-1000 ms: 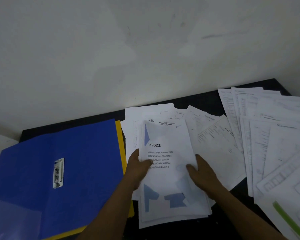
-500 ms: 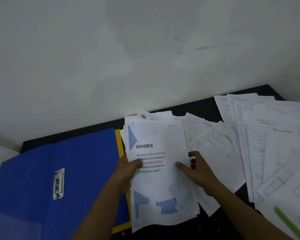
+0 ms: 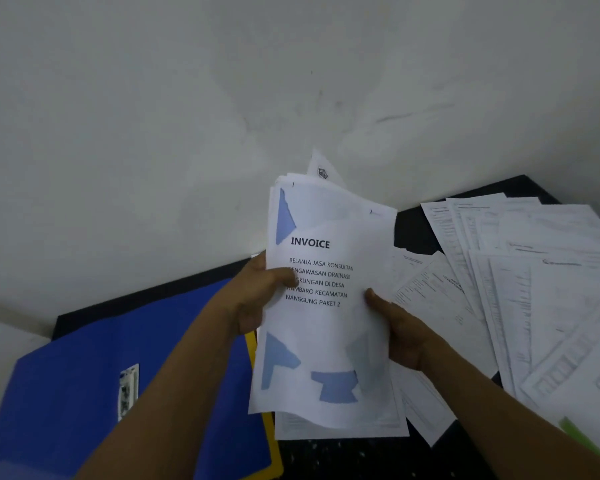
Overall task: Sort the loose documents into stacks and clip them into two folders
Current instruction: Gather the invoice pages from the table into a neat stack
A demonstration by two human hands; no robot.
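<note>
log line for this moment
left hand grips invoice stack | right hand grips same stack | stack held above table | blue folder on yellow folder | loose sheets at right

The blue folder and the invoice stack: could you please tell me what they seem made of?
The blue folder looks like thin plastic, faintly glossy, though coated card is possible. The invoice stack is matte printer paper: thin sheets bending and fanning at the edges.

invoice sheet (image 3: pixel 326 306) is white with black text and light blue shapes. blue folder (image 3: pixel 66 393) sits over a yellow folder (image 3: pixel 272 441), all on a black desk (image 3: pixel 413 226). spread papers (image 3: pixel 534 289) are white with grey print.
</note>
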